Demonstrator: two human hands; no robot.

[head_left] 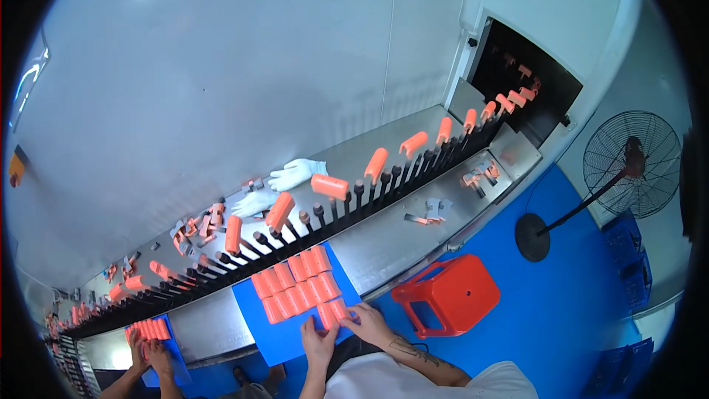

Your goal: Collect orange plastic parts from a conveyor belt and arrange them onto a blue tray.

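Rows of orange half-round plastic covers (298, 295) lie side by side on a blue sheet (258, 329) at the metal bench's front edge. My left hand (319, 340) is at the near left end of a short front row, fingers bent against an orange cover (326, 315). On the other side of that row, my right hand (369, 325) grips the neighbouring orange cover (340, 309) with thumb and fingertips. Both covers stay close to the blue sheet; whether they touch it is hidden.
A line of black spindles (347, 207) carries more orange covers toward a dark opening (524, 66). White gloves (295, 174) and scrap pieces lie behind it. A red stool (450, 295) and a fan (631, 166) stand right. Another person's hands (144, 351) work at left.
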